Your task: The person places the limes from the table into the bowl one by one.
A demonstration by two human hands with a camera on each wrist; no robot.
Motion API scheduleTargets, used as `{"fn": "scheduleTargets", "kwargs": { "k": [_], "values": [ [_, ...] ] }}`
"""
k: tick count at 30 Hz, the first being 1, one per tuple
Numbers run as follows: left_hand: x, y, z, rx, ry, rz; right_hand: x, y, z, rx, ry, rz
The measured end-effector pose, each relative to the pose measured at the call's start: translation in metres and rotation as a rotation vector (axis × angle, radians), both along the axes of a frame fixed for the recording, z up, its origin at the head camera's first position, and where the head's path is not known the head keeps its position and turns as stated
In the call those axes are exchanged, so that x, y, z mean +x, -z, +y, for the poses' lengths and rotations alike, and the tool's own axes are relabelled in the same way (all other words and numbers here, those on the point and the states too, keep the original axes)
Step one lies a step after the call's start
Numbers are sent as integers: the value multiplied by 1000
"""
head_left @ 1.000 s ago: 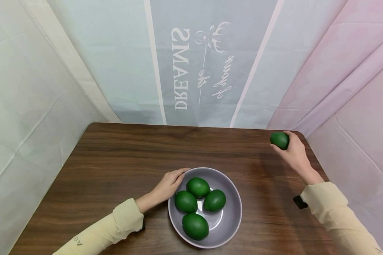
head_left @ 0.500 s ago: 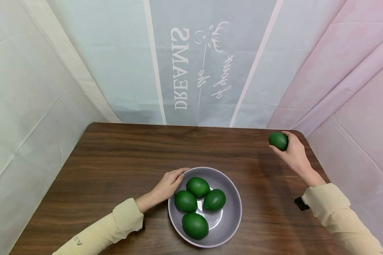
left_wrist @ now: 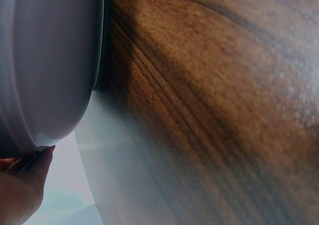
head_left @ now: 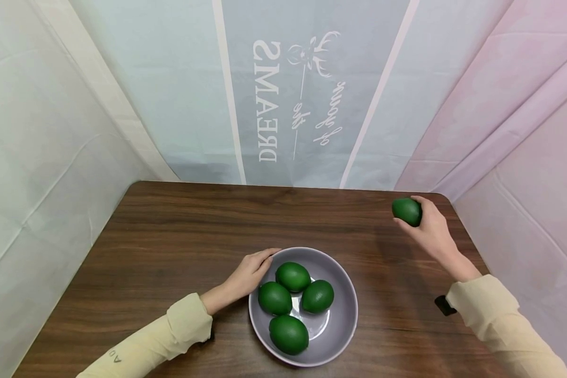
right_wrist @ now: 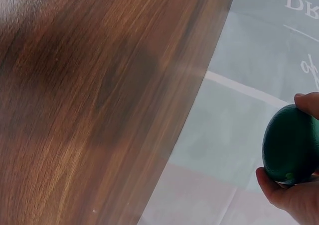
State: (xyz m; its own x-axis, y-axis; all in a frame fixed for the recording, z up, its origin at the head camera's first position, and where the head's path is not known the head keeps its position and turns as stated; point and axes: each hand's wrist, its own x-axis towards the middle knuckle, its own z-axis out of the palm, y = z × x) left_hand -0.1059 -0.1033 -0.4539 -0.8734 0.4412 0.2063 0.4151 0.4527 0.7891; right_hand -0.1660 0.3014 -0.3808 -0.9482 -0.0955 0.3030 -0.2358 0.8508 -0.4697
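A grey-purple bowl (head_left: 345,315) stands on the table, holding several dark green limes, among them a lime (head_left: 289,334) near its front. My left hand (head_left: 248,273) holds the bowl's left rim; in the left wrist view its fingertips meet the bowl's wall (left_wrist: 55,60). Some left fingers are hidden by the hand itself. Over the table's far right, my right hand (head_left: 434,228) grips another green lime (head_left: 407,211) between thumb and fingers. That lime (right_wrist: 288,145) also shows at the right edge of the right wrist view, raised above the tabletop.
The dark wooden table (head_left: 193,226) has rounded far corners. Behind it hangs a pale blue-grey cloth (head_left: 302,115) with white lettering, and light cloth walls (head_left: 38,157) stand at both sides. A small black device (head_left: 445,305) sits at the right wrist.
My right hand has moved slightly left and toward me with the lime in its grip. The left hand and the bowl have stayed in place.
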Motion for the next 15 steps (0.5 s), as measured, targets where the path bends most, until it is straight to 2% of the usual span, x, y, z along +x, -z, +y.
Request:
{"fn": "scheduleTargets", "kwargs": {
  "k": [5,15],
  "values": [
    [0,1,0,-4,-1,5,4,1,-5,-10,-17,38],
    [0,0,-1,-8,0,2,13,1,-11,-16,-33,54]
  ]
}}
